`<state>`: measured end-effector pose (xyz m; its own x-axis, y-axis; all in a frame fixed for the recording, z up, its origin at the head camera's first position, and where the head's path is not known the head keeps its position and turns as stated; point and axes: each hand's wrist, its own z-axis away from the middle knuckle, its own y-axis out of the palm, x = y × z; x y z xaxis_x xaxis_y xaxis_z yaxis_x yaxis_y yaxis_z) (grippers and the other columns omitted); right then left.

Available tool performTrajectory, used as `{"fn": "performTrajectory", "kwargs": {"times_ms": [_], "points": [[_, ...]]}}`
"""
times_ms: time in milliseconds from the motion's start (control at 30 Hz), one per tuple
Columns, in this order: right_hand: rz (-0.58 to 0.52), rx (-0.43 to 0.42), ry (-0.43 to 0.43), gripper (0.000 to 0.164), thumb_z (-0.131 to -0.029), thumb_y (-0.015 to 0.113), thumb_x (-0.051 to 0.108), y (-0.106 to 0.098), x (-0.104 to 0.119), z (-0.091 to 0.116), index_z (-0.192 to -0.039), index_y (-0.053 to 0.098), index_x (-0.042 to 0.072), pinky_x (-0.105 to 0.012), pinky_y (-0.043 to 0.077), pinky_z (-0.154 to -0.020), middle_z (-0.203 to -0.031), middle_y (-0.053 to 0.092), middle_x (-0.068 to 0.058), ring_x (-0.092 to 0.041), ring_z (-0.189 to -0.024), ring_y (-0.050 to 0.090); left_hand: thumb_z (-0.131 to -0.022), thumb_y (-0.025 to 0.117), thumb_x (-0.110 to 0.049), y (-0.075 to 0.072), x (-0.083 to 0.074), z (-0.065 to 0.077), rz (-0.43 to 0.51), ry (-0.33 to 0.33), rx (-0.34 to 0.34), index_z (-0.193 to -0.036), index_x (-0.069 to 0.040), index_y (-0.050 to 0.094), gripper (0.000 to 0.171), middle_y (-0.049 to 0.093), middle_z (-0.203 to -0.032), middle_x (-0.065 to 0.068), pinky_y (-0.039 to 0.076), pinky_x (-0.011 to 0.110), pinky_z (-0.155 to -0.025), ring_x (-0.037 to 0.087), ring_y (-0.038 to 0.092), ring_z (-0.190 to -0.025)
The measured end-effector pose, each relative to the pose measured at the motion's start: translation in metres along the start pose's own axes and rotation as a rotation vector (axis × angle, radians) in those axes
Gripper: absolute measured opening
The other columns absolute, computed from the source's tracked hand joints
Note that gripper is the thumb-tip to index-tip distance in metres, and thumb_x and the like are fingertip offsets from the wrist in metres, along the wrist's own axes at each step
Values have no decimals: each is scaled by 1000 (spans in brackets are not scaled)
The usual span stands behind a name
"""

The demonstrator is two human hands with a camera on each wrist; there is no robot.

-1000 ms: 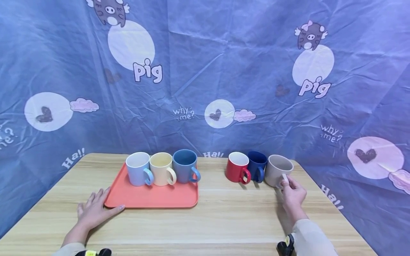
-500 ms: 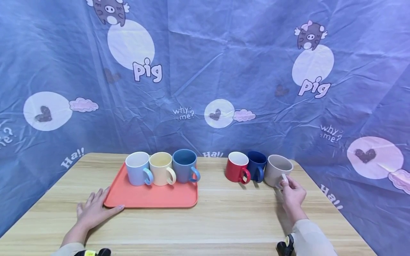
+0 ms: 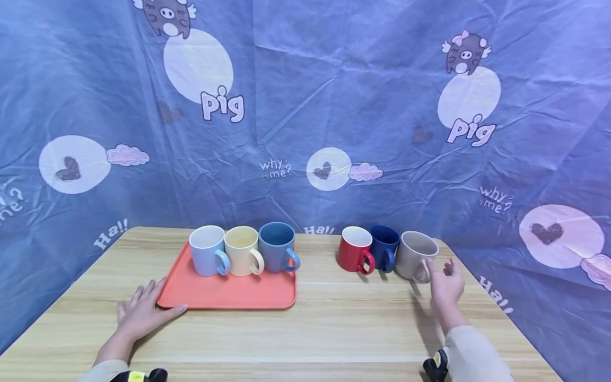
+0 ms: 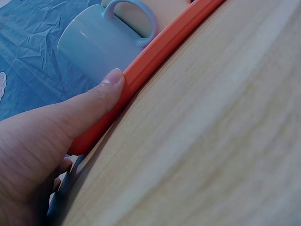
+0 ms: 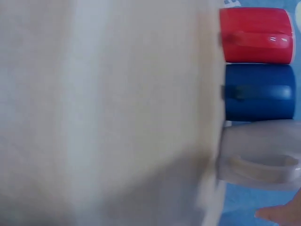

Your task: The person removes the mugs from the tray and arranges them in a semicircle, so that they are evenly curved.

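Observation:
My left hand [image 3: 140, 318] lies at the near-left corner of the coral tray [image 3: 224, 297], thumb against its front rim and fingers spread along the left side. On the tray stand a light blue mug [image 3: 204, 260], a cream mug [image 3: 238, 261] and a medium blue mug [image 3: 273, 253]. At the right, my right hand [image 3: 447, 289] is beside the handle of the grey mug [image 3: 408, 260], thumb and fingers apart. Whether the thumb touches the handle, I cannot tell. In the right wrist view only a fingertip [image 5: 277, 214] shows, below the grey mug.
A red mug [image 3: 350, 254] and a dark blue mug [image 3: 380, 249] stand in a row just left of the grey one. All sit near the back of the wooden table [image 3: 305, 345]. Behind it hangs a blue printed cloth [image 3: 286, 132].
My right hand has let go of the grey mug's handle and shifted slightly right, its fingers spreading. The mugs, the tray and my left hand stay in place.

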<state>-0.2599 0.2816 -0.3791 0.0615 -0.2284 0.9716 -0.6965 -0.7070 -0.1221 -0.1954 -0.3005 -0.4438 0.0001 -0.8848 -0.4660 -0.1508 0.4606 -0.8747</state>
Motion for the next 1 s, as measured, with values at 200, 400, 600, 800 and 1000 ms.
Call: {"fn": "performTrajectory", "kwargs": {"times_ms": [200, 400, 600, 800, 1000], "points": [[-38, 56, -67, 63, -81, 58, 23, 7, 26, -2, -133, 29, 2, -39, 26, -96, -131, 32, -20, -32, -118, 29, -70, 55, -61, -2, -1, 0, 0, -8, 6, -133, 2, 20, 95, 17, -128, 37, -6, 69, -80, 53, 6, -116], [-67, 130, -163, 58, -80, 60, 15, 27, 55, 7, -130, 35, -2, -34, 28, -95, -128, 38, -19, -31, -115, 35, -70, 54, -61, -4, -1, 0, -7, -13, 5, -133, 2, 21, 95, 18, -128, 37, -6, 69, -80, 53, 7, -116], [-114, 216, -210, 53, -79, 62, 12, 55, 73, 22, -124, 42, -4, -32, 30, -94, -122, 44, -21, -30, -111, 41, -70, 55, -61, -4, -3, 2, -10, -12, 0, -133, 2, 21, 95, 18, -128, 37, -5, 69, -80, 53, 7, -116], [-131, 323, -223, 46, -79, 62, 8, 81, 84, 42, -120, 46, -6, -34, 34, -91, -119, 47, -22, -31, -109, 44, -70, 55, -61, -2, -2, 1, -4, -14, 4, -134, 1, 21, 95, 18, -129, 36, -6, 69, -80, 53, 7, -116], [-167, 375, -211, 39, -78, 61, 5, 108, 83, 67, -115, 53, -3, -31, 39, -85, -112, 54, -18, -25, -100, 51, -70, 55, -61, 1, -2, 1, -3, -12, -9, -134, 1, 21, 95, 17, -129, 36, -7, 69, -80, 53, 8, -116]]}}
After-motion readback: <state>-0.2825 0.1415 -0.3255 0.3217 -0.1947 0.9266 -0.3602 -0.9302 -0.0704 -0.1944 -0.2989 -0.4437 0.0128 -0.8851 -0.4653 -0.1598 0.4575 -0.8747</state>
